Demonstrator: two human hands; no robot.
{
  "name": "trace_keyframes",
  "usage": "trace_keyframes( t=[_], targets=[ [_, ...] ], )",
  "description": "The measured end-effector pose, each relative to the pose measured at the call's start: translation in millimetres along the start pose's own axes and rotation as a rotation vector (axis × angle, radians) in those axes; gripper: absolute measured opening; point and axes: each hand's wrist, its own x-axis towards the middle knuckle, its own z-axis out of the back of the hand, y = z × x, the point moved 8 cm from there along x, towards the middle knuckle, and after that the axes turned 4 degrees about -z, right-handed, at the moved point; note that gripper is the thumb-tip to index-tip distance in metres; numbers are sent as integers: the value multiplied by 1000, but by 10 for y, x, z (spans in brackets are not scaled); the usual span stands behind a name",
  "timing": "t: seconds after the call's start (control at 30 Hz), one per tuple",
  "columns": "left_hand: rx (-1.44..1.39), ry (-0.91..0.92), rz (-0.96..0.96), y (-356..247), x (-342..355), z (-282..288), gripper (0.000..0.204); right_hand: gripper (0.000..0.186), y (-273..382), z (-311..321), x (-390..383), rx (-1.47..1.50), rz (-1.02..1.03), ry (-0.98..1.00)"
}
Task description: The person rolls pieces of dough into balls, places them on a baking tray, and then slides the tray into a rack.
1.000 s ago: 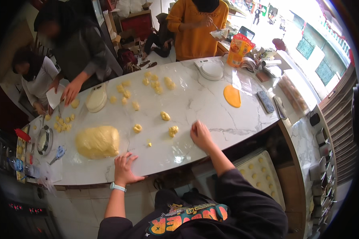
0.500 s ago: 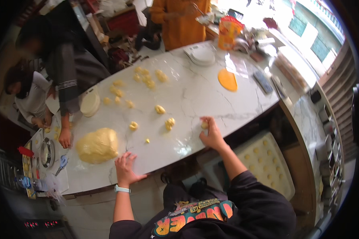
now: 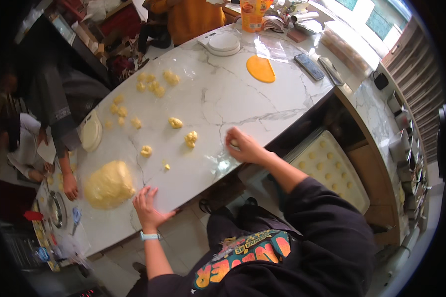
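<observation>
My right hand (image 3: 247, 147) is curled on the marble counter around a small dough ball (image 3: 234, 143), of which only a bit shows between the fingers. My left hand (image 3: 148, 208) rests on the counter's front edge with fingers spread, holding nothing. Just beyond it lies a big mound of yellow dough (image 3: 109, 185). Between my hands and farther in are three dough lumps: a round one (image 3: 146, 151), a knobbly one (image 3: 191, 139) and an oval one (image 3: 175, 122). A tiny dough scrap (image 3: 167, 167) sits near the front.
Several dough pieces (image 3: 153, 85) lie at the back beside a white scale (image 3: 223, 43). An orange scraper (image 3: 261, 69) and a phone (image 3: 308, 67) are farther right. Below the counter, a tray (image 3: 359, 193) holds rows of dough balls. A co-worker's hand (image 3: 70, 186) is at left, near blue scissors (image 3: 76, 218).
My right hand has closed more tightly over the dough ball, its fingers now curled round it. My left hand stays spread at the edge. The whole view has shifted and turned slightly.
</observation>
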Motion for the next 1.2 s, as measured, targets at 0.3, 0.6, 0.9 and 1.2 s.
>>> trace_keyframes(
  t=[0.3,0.6,0.9,1.2],
  targets=[
    [-43,-3,-27,-110,101,-60,85,18,-255,199,585,-231,-109,-245],
    [-35,56,6,-72,67,-75,85,17,-280,585,434,-456,39,-394],
    [-18,63,-49,-63,82,-97,88,60,-237,468,-140,12,-164,-458],
    [127,82,-145,-8,-14,-413,85,60,-823,1266,-1589,723,-356,-671]
  ],
)
